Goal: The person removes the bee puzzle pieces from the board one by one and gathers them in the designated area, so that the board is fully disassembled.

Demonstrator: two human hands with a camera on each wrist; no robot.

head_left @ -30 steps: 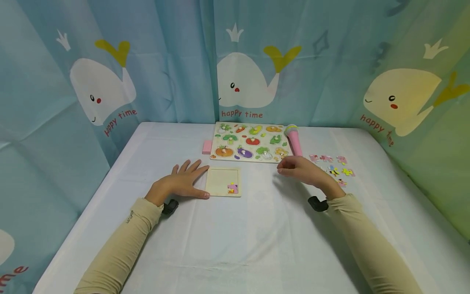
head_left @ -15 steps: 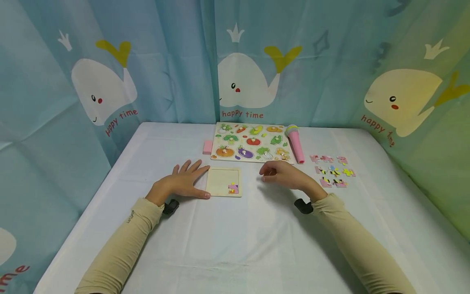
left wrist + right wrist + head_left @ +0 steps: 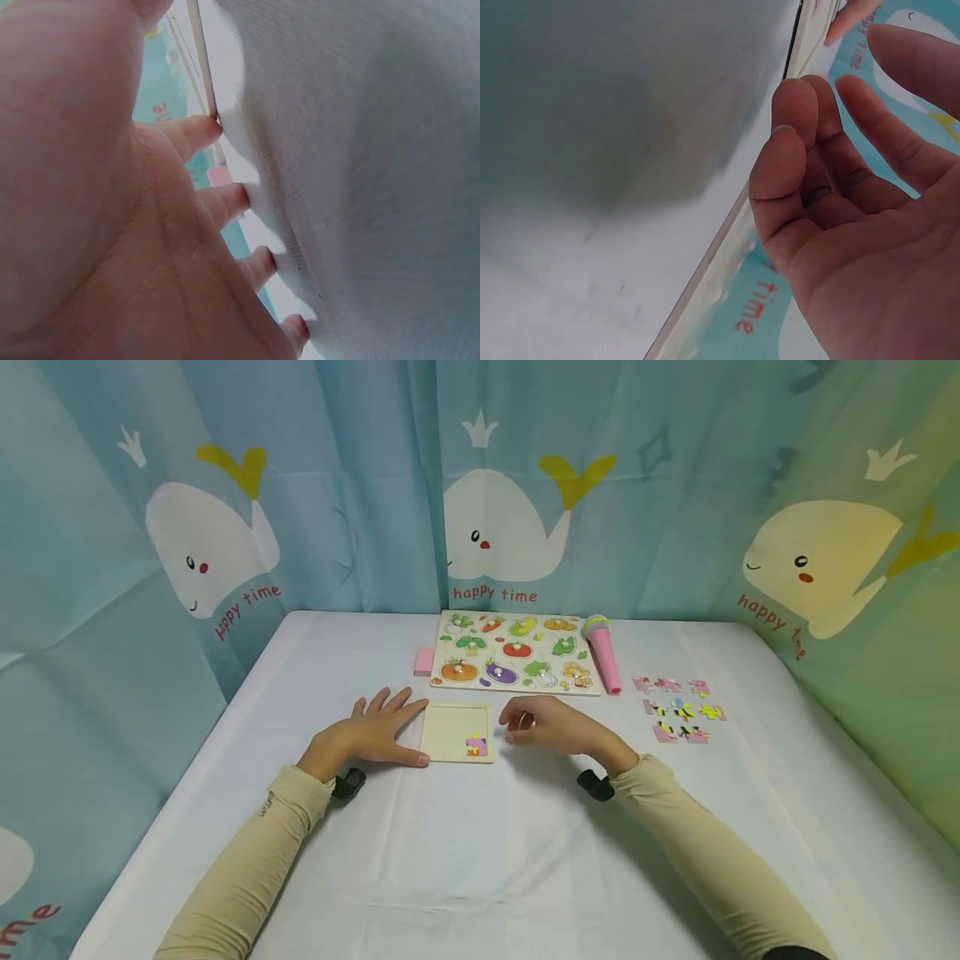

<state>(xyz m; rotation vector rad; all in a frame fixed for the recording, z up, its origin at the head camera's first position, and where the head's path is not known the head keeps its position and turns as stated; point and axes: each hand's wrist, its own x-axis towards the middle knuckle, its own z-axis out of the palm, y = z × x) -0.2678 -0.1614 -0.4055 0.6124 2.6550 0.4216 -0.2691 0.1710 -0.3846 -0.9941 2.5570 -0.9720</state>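
A small square wooden puzzle tray point(image 3: 446, 732) lies on the table, with one pink-and-yellow jigsaw piece point(image 3: 477, 746) in its lower right corner. My left hand point(image 3: 367, 732) rests spread at the tray's left side, thumb and index finger against its edge. In the left wrist view, the fingers point(image 3: 225, 202) of that hand reach straight to the table. My right hand point(image 3: 551, 724) hovers just right of the tray, its fingers loosely bent. Nothing shows between the fingertips point(image 3: 778, 166) in the right wrist view.
Several loose jigsaw pieces point(image 3: 682, 712) lie in rows at the right. Behind the tray is a vegetable peg board point(image 3: 517, 635), flanked by a pink block point(image 3: 423, 662) and a pink toy microphone point(image 3: 604, 653). A whale-print curtain point(image 3: 360, 510) encloses the table.
My right hand has moved left, from beside the loose pieces and microphone to the tray's right side. My left hand, the tray and its piece have stayed in place.
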